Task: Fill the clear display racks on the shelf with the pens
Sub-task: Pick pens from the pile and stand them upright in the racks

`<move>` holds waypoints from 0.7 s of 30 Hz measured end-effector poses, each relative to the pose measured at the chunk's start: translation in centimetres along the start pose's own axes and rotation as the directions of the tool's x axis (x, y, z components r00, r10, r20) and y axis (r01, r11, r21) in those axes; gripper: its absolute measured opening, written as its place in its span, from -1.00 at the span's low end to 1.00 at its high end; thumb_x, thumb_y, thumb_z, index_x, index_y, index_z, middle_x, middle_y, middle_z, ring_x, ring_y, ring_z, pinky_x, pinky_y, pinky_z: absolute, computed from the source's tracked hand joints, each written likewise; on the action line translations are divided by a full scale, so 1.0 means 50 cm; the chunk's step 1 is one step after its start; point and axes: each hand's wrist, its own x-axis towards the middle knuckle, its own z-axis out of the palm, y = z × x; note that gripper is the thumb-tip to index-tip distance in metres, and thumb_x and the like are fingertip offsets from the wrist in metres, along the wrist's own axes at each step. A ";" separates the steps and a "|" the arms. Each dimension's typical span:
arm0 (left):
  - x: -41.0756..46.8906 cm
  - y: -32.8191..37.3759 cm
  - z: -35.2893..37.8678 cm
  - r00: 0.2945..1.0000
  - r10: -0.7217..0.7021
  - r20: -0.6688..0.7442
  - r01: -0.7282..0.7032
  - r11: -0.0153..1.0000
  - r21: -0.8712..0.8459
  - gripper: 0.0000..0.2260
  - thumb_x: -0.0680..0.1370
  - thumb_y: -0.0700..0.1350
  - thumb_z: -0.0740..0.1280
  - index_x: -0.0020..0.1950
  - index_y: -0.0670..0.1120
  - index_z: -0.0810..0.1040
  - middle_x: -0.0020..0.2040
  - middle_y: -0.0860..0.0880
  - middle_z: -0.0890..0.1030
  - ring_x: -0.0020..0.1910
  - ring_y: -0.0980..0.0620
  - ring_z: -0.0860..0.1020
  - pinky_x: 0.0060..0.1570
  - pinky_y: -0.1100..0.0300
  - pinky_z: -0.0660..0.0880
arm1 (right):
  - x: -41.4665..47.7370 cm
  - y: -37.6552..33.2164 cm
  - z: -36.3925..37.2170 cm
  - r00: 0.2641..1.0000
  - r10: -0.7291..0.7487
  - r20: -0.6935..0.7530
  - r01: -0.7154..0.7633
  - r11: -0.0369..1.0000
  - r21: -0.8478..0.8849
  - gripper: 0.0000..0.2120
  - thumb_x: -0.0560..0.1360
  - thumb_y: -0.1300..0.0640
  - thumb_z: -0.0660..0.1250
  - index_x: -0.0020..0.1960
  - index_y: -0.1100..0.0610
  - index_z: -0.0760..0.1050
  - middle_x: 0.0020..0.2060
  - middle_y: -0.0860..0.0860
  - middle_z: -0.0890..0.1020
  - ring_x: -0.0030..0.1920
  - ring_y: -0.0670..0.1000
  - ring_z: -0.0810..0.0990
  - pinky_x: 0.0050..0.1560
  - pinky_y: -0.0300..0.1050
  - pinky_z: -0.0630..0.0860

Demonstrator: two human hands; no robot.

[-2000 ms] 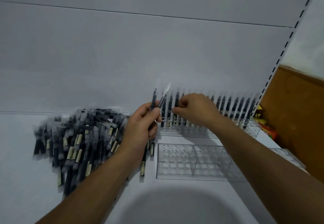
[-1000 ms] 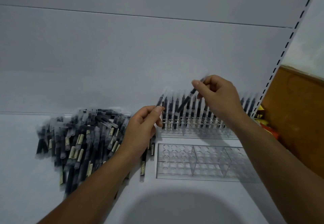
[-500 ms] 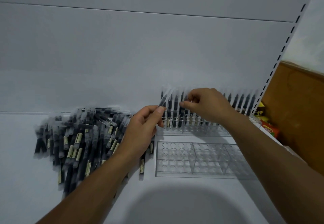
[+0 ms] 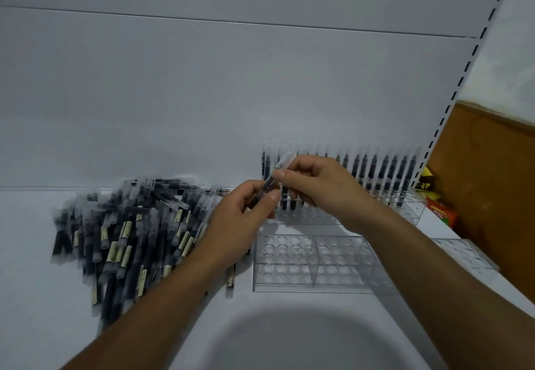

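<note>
Head view: right hand (image 4: 315, 187) back from rear rack (image 4: 412, 206), now pinching top of pen (image 4: 286, 158); left hand (image 4: 240, 225) grips it lower. Next handover. Rear rack just behind grip, empty front rack (image 4: 289, 254) below, pen pile (image 4: 130, 225) left.

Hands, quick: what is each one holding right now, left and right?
Left hand: grips the lower part of a pen.
Right hand: pinches the same pen just below its clear cap.
</note>
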 end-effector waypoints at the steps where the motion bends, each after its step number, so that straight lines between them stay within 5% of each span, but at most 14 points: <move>1: -0.001 -0.001 0.000 1.000 0.008 -0.004 -0.008 1.000 0.029 -0.76 0.47 0.19 0.30 0.04 0.11 0.58 -0.24 0.14 0.61 -0.34 0.27 0.52 -0.33 0.42 0.42 | 0.000 -0.001 -0.003 1.000 -0.002 -0.026 0.002 1.000 0.028 -0.81 0.51 -0.01 0.40 -0.12 0.12 0.62 -0.41 -0.06 0.57 -0.45 -0.13 0.41 -0.45 -0.31 0.37; 6: -0.003 -0.003 -0.009 0.997 0.070 -0.017 -0.062 0.953 0.295 -0.71 0.50 0.16 0.34 0.21 0.21 0.50 0.10 0.29 0.53 0.10 0.35 0.46 -0.05 0.44 0.37 | 0.009 -0.016 -0.057 0.936 -0.020 -0.353 0.061 0.992 0.106 -0.87 0.57 0.08 0.32 -0.11 0.11 0.56 -0.19 -0.06 0.70 -0.44 -0.16 0.51 -0.43 -0.30 0.43; 9: -0.006 -0.003 -0.009 0.998 0.044 0.041 -0.057 0.903 0.425 -0.65 0.50 0.19 0.32 0.28 0.20 0.47 0.21 0.31 0.44 0.23 0.32 0.34 0.11 0.30 0.26 | 0.011 -0.014 -0.094 0.876 -0.126 -0.465 0.069 0.988 -0.138 -0.85 0.58 0.06 0.32 -0.10 0.13 0.54 -0.17 -0.05 0.69 -0.44 -0.16 0.55 -0.44 -0.27 0.42; 13: -0.007 -0.005 -0.007 0.999 0.003 0.048 -0.026 0.876 0.482 -0.66 0.51 0.18 0.31 0.27 0.18 0.49 0.21 0.27 0.42 0.22 0.29 0.30 0.17 0.23 0.20 | 0.017 -0.007 -0.111 0.874 -0.207 -0.439 0.030 0.926 -0.377 -0.85 0.57 0.01 0.33 -0.08 0.08 0.54 -0.17 -0.09 0.64 -0.37 -0.13 0.61 -0.29 -0.17 0.51; 21: -0.006 -0.007 -0.008 0.998 0.011 0.057 -0.038 0.866 0.499 -0.69 0.52 0.17 0.31 0.25 0.19 0.50 0.18 0.29 0.41 0.23 0.31 0.28 0.19 0.25 0.17 | 0.032 0.003 -0.095 0.909 -0.230 -0.348 0.024 0.861 -0.508 -0.87 0.55 -0.02 0.35 -0.18 -0.05 0.51 -0.26 -0.18 0.60 -0.32 -0.05 0.63 -0.25 -0.17 0.50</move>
